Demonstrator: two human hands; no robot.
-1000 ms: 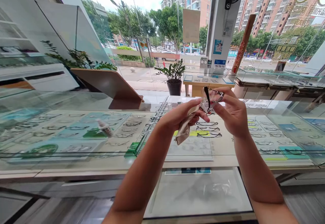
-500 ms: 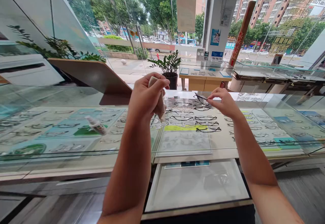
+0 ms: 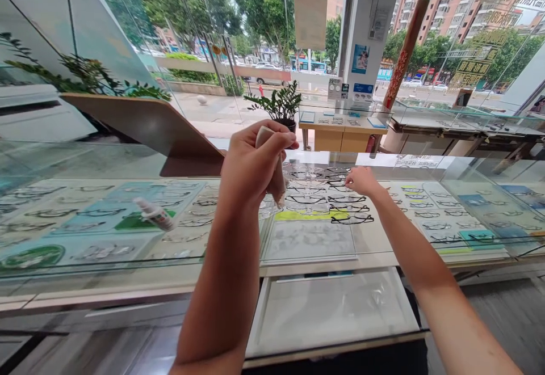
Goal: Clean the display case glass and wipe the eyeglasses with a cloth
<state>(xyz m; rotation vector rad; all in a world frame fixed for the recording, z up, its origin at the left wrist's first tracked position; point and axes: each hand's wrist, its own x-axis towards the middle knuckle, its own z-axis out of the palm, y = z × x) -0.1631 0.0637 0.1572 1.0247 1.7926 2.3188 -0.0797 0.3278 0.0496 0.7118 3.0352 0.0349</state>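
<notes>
My left hand [image 3: 255, 156] is closed around a bunched greyish-beige cloth [image 3: 277, 186], whose frayed lower end hangs over the glass counter. My right hand [image 3: 361, 181] is low at the far part of the counter, fingers pinched at the side of a dark-framed pair of eyeglasses [image 3: 337, 182]; the exact grip is small and partly hidden. Several other eyeglasses [image 3: 351, 218] lie in rows between and in front of my hands, dark frames on the right and thinner ones [image 3: 306, 199] on the left, beside a yellow-green strip [image 3: 293, 215].
A white spray bottle [image 3: 154, 214] stands on the glass to the left, near a tilted brown-edged board [image 3: 140, 131]. Below the counter, a pale drawer [image 3: 323, 312] is pulled out towards me. A potted plant [image 3: 276, 102] stands beyond the counter.
My right hand has lowered the dark eyeglasses from above the counter to the row. My left hand keeps the cloth and appears slightly further right as the view shifts.
</notes>
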